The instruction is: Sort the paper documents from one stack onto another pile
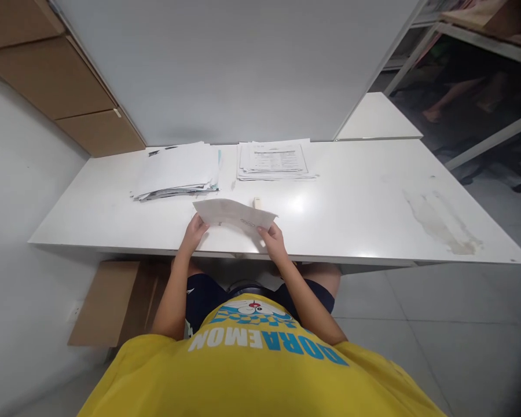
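A thin, curved white paper sheet (234,213) is held near the table's near edge, its long axis laid roughly from 9 to 3 o'clock, the right end angled slightly nearer the body. Its left end is pinched by the left hand (195,233), its right end by the right hand (272,237); faint printing is noted, too small to be read. Contact between sheet and table cannot be determined. A small cream rectangular block (256,202) is partly hidden by the sheet at 1 o'clock. The glossy white flat-topped table (351,214) is marked at 3 o'clock by a dull, greyish irregular stain (443,226). An uneven stack of white papers (178,168) is found at 11 o'clock, and a neater stack of printed white sheets (275,159) at 1 o'clock. The table is backed at 12 o'clock by a smooth grey upright panel (243,69); brown flat-sided boxes (69,75) are seen at 10 o'clock.
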`<state>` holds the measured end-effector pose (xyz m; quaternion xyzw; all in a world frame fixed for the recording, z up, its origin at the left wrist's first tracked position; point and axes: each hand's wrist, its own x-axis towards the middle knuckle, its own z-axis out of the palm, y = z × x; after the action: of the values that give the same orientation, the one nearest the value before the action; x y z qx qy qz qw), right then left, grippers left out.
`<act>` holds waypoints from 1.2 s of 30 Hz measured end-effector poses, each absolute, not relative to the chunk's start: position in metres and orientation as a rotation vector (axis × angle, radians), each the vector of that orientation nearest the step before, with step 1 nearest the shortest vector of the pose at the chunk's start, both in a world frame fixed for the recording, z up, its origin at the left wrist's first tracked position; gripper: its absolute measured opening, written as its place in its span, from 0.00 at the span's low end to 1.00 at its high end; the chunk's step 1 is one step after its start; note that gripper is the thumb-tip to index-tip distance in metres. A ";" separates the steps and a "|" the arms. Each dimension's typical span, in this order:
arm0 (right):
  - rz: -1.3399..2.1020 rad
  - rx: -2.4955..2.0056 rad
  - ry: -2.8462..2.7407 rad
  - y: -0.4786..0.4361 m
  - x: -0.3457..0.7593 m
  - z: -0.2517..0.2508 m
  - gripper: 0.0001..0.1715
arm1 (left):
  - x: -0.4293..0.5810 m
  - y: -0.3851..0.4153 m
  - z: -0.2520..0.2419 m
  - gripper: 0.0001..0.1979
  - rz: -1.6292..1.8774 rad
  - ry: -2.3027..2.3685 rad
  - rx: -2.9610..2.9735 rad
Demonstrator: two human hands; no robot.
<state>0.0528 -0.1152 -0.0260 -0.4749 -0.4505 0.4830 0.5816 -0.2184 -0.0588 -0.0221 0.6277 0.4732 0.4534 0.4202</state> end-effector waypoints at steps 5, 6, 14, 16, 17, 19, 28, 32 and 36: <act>1.108 -1.181 -1.081 -0.116 0.054 -0.026 0.25 | -0.218 -0.061 -0.018 0.21 1.173 1.224 1.492; 1.103 -1.197 -1.104 -0.116 0.053 -0.027 0.26 | -0.217 -0.063 -0.016 0.21 1.187 1.221 1.491; 1.067 -1.286 -1.216 -0.118 0.053 -0.030 0.30 | -0.215 -0.107 -0.014 0.20 1.652 1.262 1.034; 1.082 -1.292 -1.205 -0.117 0.055 -0.029 0.31 | -0.223 -0.123 -0.021 0.20 1.755 1.332 0.845; 1.086 -1.297 -1.205 -0.116 0.055 -0.028 0.31 | -0.229 -0.130 -0.025 0.20 1.776 1.357 0.782; 1.088 -1.309 -1.219 -0.114 0.056 -0.028 0.32 | -0.243 -0.139 -0.029 0.18 1.767 1.361 0.685; 1.061 -1.333 -1.231 -0.114 0.057 -0.031 0.33 | -0.278 -0.148 -0.040 0.10 1.712 1.285 0.372; 1.047 -1.322 -1.235 -0.115 0.057 -0.030 0.32 | -0.286 -0.152 -0.048 0.08 1.918 1.505 0.510; 1.055 -1.326 -1.261 -0.115 0.057 -0.027 0.31 | -0.293 -0.150 -0.050 0.11 1.908 1.507 0.619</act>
<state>0.0574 -0.1155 -0.0271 -0.5463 -0.5198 0.4346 0.4924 -0.2931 -0.1504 -0.0495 0.2345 0.5710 0.7227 0.3110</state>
